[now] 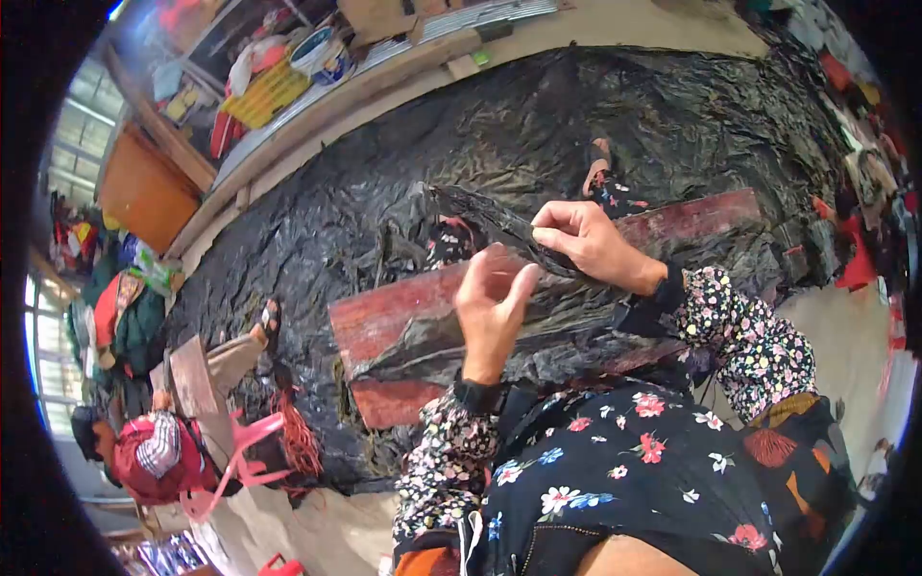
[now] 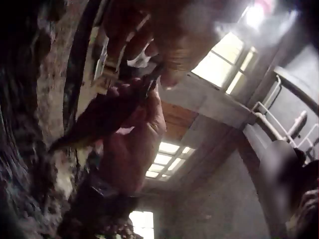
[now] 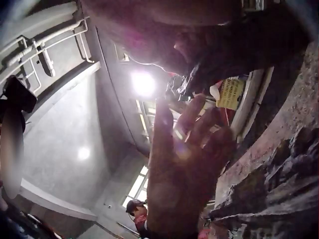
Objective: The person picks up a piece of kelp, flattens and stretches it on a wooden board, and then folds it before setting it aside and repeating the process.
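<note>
In the head view the right hand (image 1: 600, 248) pinches a dark, wrinkled, leaf-like strip (image 1: 480, 213) between thumb and fingers. The left hand (image 1: 492, 312) is beside the strip, its thumb and fingers apart and loosely bent. More dark, limp sheets (image 1: 538, 336) lie over a worn red board (image 1: 384, 317) across the lap. The left wrist view shows the right hand (image 2: 129, 154) with the dark strip (image 2: 99, 117) in its fingers. Against bright light in the right wrist view, the left hand (image 3: 182, 174) has its fingertips close to a dark piece (image 3: 187, 84).
Black wrinkled material (image 1: 317, 211) covers the floor around the board. A seated person in red (image 1: 163, 461) is at the lower left, beside a pink stool (image 1: 250, 456) and reddish strings (image 1: 300, 437). A bucket (image 1: 322, 56) and yellow basket (image 1: 269, 96) stand upper left.
</note>
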The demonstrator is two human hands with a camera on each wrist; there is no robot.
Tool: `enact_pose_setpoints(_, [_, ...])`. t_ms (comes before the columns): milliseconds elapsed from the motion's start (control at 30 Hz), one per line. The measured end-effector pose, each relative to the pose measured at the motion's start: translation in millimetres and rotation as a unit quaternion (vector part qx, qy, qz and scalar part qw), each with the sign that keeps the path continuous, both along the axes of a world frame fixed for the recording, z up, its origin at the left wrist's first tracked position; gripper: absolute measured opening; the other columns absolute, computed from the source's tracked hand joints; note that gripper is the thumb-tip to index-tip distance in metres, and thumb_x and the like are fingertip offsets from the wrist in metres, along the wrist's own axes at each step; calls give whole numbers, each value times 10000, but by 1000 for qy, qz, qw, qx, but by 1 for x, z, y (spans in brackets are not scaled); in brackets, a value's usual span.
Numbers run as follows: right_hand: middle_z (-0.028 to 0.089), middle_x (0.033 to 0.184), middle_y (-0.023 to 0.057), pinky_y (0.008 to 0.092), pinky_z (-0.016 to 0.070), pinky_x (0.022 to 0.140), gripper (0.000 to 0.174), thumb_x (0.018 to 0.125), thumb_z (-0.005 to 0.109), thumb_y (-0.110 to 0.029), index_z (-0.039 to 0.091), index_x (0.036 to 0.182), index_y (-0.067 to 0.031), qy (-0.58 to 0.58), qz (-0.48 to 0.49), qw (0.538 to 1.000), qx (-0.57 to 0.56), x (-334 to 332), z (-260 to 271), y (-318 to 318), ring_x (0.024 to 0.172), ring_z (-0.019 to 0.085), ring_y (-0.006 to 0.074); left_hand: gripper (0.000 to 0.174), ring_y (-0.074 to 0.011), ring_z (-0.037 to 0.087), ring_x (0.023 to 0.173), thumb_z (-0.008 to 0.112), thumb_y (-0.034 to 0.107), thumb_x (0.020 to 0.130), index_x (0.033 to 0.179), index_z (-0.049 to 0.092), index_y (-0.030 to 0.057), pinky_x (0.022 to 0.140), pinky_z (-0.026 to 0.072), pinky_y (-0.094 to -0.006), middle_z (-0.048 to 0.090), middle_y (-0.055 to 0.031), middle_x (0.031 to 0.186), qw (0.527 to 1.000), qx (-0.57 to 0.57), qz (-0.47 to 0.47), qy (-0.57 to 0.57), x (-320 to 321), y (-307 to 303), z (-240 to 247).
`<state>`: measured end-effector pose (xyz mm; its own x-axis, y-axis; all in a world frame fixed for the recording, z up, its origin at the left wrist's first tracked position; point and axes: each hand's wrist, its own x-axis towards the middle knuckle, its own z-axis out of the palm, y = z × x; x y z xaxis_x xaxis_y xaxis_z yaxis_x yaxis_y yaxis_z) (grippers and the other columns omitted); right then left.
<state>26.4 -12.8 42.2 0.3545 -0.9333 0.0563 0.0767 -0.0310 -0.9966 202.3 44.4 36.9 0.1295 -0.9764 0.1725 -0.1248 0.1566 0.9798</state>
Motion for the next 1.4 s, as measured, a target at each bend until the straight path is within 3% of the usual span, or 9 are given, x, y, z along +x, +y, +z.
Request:
enact_pose_setpoints(233, [599, 888, -53, 210, 442, 719, 107, 990, 582, -86, 631, 954, 2, -19, -54, 998, 13, -32, 0, 6, 827, 525, 16, 276, 14, 431, 616, 664, 117, 973, 710, 586, 89, 525, 334, -201, 542, 96, 691, 970, 89, -37, 222, -54, -42, -14])
enact_pose_setpoints(433, [487, 781, -22, 259, 411, 595, 297, 844, 754, -40, 597, 1096, -40, -32, -137, 989, -44, -42, 5, 5, 684, 459, 63, 375, -3, 374, 593, 603, 139, 1009, 659, 480, 85, 504, 289, -233, 437, 96, 643, 984, 71, -89, 134, -68, -63, -4])
enact_pose_setpoints(533, [483, 758, 24, 287, 409, 578, 310, 810, 760, -39, 598, 1072, -4, 175, -181, 942, -223, -49, 18, 3, 659, 450, 91, 381, -7, 380, 611, 595, 137, 1009, 661, 464, 57, 512, 298, -238, 433, 84, 646, 983, 61, -105, 135, -72, -69, -5])
enact_pose_setpoints(767, [604, 765, 58, 294, 449, 610, 158, 863, 681, -41, 616, 993, 21, -32, -140, 990, -17, -56, 4, -7, 674, 532, 91, 335, -18, 408, 643, 594, 114, 1004, 693, 499, 31, 551, 326, -219, 481, 71, 666, 989, -27, -143, 6, -62, -74, -11])
enact_pose_setpoints(967, [650, 969, 122, 338, 511, 716, 290, 858, 733, -203, 625, 1061, -25, 229, -102, 955, -159, -116, 42, 13, 765, 637, 199, 306, -63, 577, 644, 587, 244, 1022, 819, 664, 29, 608, 474, -234, 652, 16, 762, 975, 74, -162, 130, -71, -82, 14])
enact_pose_setpoints(1033, [610, 1159, 177, 425, 485, 907, 602, 779, 791, -286, 562, 1298, -81, 356, 9, 887, -293, -175, 24, 20, 1039, 600, 352, 272, -81, 593, 640, 598, 263, 1015, 875, 679, 44, 593, 476, -250, 666, 5, 761, 965, 112, -139, 193, -75, -101, 27])
enact_pose_setpoints(1200, [642, 1113, 133, 429, 465, 919, 505, 721, 808, -219, 649, 1184, -95, 484, 9, 870, -90, -250, -37, 72, 1081, 588, 331, 201, -136, 619, 663, 624, 253, 997, 941, 656, 62, 604, 473, -288, 667, -26, 815, 942, 119, -187, 253, -93, -155, 55])
enact_pose_setpoints(1300, [660, 994, 101, 410, 517, 802, 318, 753, 754, -158, 680, 1052, -81, 567, -80, 812, -116, -285, -76, 74, 911, 655, 272, 182, -149, 634, 671, 613, 221, 1001, 1042, 670, 53, 604, 498, -288, 711, -71, 910, 910, 100, -239, 324, -106, -171, 76])
enact_pose_setpoints(1400, [674, 916, 109, 380, 517, 494, 187, 856, 604, -98, 680, 1021, -52, 413, -140, 896, 91, -294, -56, 66, 587, 657, 191, 213, -167, 644, 763, 586, 231, 1013, 1117, 654, 58, 675, 533, -300, 717, -91, 1077, 860, 64, -308, 402, -105, -185, 91])
